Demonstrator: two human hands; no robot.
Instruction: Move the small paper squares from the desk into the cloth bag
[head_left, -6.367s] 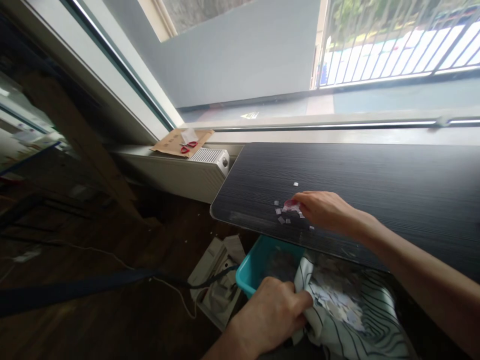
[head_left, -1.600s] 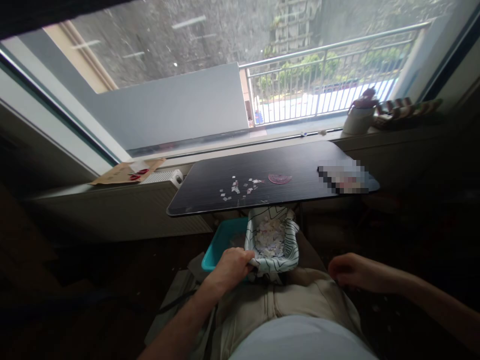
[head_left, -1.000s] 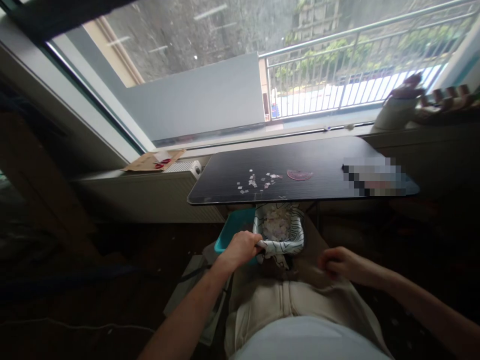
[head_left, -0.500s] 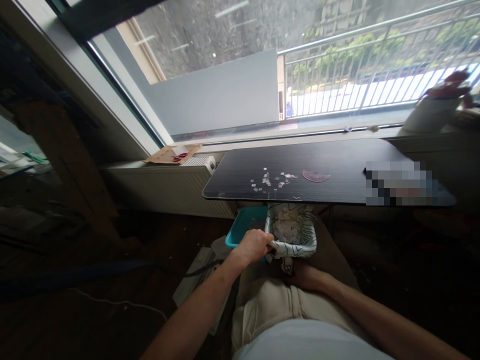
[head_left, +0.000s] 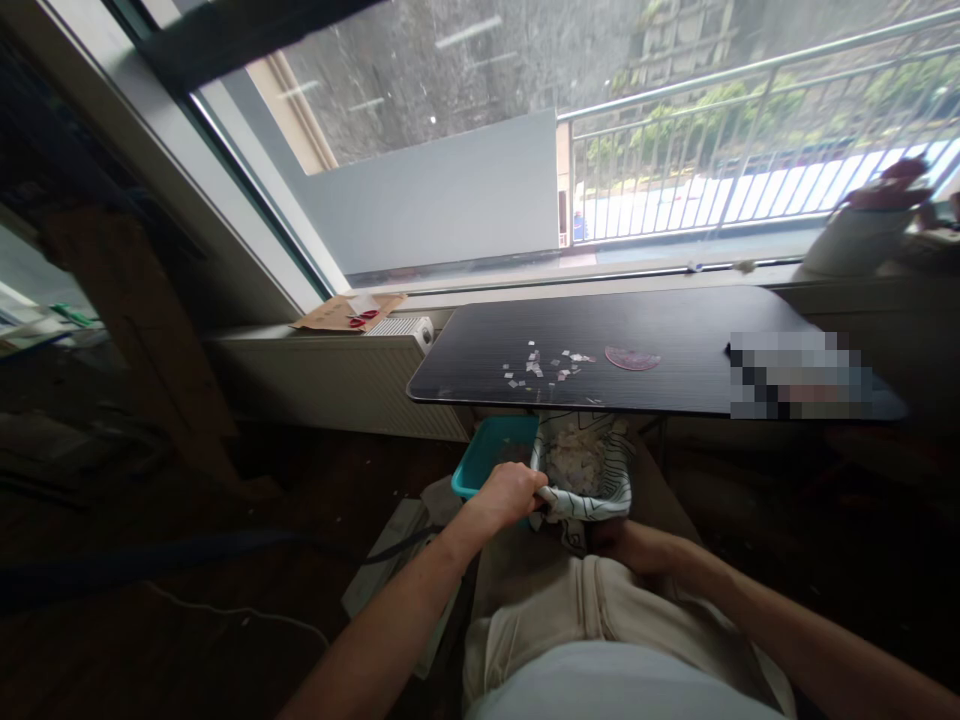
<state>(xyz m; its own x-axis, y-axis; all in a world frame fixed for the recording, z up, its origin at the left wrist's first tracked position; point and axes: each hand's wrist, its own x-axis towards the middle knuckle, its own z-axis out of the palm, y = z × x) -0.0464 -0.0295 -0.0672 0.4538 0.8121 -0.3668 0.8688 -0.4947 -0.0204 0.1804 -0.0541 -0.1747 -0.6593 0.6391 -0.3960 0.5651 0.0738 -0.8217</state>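
Observation:
A basket lined with white, black-striped cloth (head_left: 619, 500) sits over my lap, just below the table's front edge, and pale shredded scraps (head_left: 576, 458) lie in it. With closed fingers my left hand (head_left: 514, 490) grips its near left rim and the cloth there. My right hand (head_left: 626, 543) is low at the basket's near side, beside a hanging end of the cloth. Its fingers are in shadow and hidden, so I cannot tell whether it touches the basket. A teal plastic tub (head_left: 469, 465) stands just left of the basket, partly behind my left hand.
A dark table (head_left: 675, 320) holds small pale square pieces (head_left: 534, 368), a pink translucent half-disc (head_left: 632, 358) and a blurred-out object (head_left: 802, 375). Red-handled scissors (head_left: 364, 319) lie on brown paper (head_left: 322, 315) by the radiator (head_left: 360, 380). A white cable (head_left: 232, 607) crosses the floor.
My right hand has shifted slightly right, away from the hanging cloth end. My left hand keeps its grip on the basket rim. The view has tilted very slightly.

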